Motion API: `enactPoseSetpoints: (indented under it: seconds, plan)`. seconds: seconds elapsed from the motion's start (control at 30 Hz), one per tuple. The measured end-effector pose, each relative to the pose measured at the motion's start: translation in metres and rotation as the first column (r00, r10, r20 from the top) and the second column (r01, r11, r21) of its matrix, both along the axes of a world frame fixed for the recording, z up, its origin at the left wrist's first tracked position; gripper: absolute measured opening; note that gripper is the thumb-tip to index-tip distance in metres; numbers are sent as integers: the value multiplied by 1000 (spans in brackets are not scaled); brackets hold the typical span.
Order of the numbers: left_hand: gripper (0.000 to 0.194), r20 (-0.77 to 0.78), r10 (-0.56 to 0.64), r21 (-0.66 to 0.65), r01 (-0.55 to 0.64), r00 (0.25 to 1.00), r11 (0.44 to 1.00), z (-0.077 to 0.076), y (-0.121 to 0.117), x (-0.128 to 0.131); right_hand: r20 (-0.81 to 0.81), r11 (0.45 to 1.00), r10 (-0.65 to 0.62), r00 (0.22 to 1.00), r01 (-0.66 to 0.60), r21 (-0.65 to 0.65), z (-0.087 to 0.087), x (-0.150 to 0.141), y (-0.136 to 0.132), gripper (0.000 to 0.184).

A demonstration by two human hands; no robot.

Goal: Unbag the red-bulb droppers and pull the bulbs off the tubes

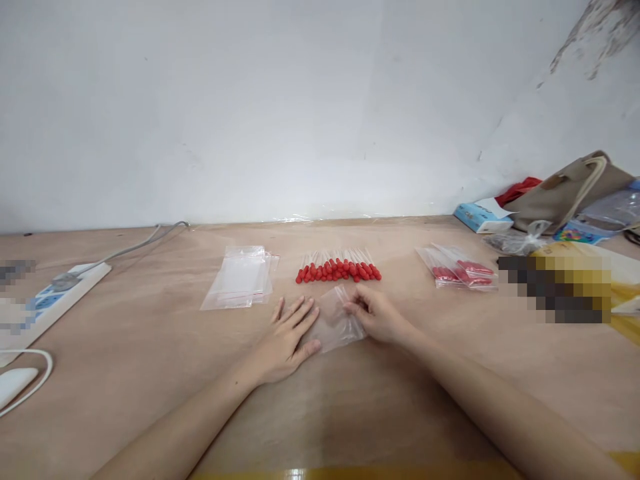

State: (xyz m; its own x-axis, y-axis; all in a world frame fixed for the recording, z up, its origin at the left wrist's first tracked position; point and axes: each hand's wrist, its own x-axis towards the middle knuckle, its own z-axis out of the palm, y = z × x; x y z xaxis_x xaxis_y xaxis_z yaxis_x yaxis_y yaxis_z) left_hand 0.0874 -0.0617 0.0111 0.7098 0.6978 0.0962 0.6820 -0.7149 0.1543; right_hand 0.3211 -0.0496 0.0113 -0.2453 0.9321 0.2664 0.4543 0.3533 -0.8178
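Brown table (165,373); centre, my left hand (287,340) spread flat, right hand (373,313) pinching a clear bag (335,327).

We see the white device (17,385) cut off by the left edge, and pixelated blocks hide part of the power strip (75,288).

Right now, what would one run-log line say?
left hand: flat beside clear bag | right hand: fingers on bag | red-tipped sticks: beyond bag | filled bags: right
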Motion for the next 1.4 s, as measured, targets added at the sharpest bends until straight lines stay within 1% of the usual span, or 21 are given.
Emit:
enactPoseSetpoints:
  seconds: [0.07, 0.1, 0.13, 0.17, 0.2, 0.27, 0.37, 0.43, 0.47, 0.57, 0.63, 0.7, 0.83, 0.9, 0.97, 1.0, 1.07, 1.17, 1.23, 1.3, 1.4]
  plan:
    - [53, 79, 69, -6, -69, 994, 998, -2, 0, -2, -162, 999, -6, 987, 13, 45, 8, 19, 11, 17]
    - [53, 128, 100, -9, -100, 987, 995, -2, 0, -3, -257, 990, -89, 962, 113, 80, 10, 30, 17, 18]
    - [54, 184, 130, -8, -130, 974, 991, -3, 0, -3, -370, 950, -241, 897, 296, 99, 12, 42, 24, 21]
    - [54, 244, 157, -3, -161, 957, 987, -4, 1, -3, -462, 883, -379, 802, 462, 77, 12, 54, 30, 27]
    - [54, 302, 183, 6, -194, 935, 981, -4, 2, -2, -517, 812, -485, 705, 583, 32, 9, 65, 36, 37]
    - [47, 406, 223, 49, -265, 886, 963, -4, 8, 3, -514, 742, -597, 616, 667, -63, 0, 82, 45, 56]
    - [34, 477, 252, 140, -356, 842, 924, -2, 27, 14, -452, 712, -683, 574, 661, -237, -16, 92, 52, 67]
    - [31, 484, 285, 179, -413, 828, 893, -1, 45, 25, -386, 693, -719, 578, 641, -330, -22, 92, 53, 71]
    - [30, 488, 311, 185, -445, 816, 876, -1, 54, 30, -335, 687, -727, 600, 632, -359, -23, 91, 53, 72]
    - [29, 512, 398, 165, -542, 761, 824, -4, 78, 45, -180, 694, -700, 691, 598, -402, -19, 90, 51, 74]
    - [27, 518, 433, 147, -575, 738, 805, -5, 87, 51, -133, 696, -684, 718, 586, -416, -15, 90, 50, 72]
    - [23, 519, 433, 141, -574, 737, 807, -7, 90, 55, -107, 697, -675, 730, 583, -417, -12, 91, 49, 71]
    - [16, 526, 386, 136, -522, 758, 842, -6, 88, 57, -20, 698, -646, 763, 581, -419, -6, 93, 47, 75]
    - [17, 528, 366, 123, -496, 766, 860, -6, 87, 57, 113, 700, -622, 775, 615, -362, 0, 96, 45, 76]
    - [19, 538, 355, 109, -480, 765, 870, -6, 87, 56, 329, 710, -596, 732, 672, -209, 8, 103, 44, 72]
    - [21, 546, 352, 103, -478, 761, 873, -7, 88, 55, 436, 704, -598, 673, 701, -116, 12, 107, 43, 68]
    - [26, 565, 350, 89, -477, 747, 874, -9, 88, 54, 563, 645, -652, 508, 762, 59, 19, 117, 41, 59]
    - [31, 577, 355, 54, -468, 735, 882, -13, 85, 50, 620, 517, -745, 245, 800, 304, 24, 135, 38, 48]
    - [33, 562, 355, 23, -444, 747, 896, -15, 82, 49, 651, 476, -749, 127, 786, 394, 22, 148, 37, 44]
    - [34, 551, 348, 12, -424, 758, 905, -16, 80, 48, 695, 456, -712, 104, 821, 344, 18, 161, 37, 40]
    - [33, 558, 346, 37, -439, 755, 898, -19, 78, 48, 704, 468, -678, 213, 863, 190, 10, 178, 38, 35]
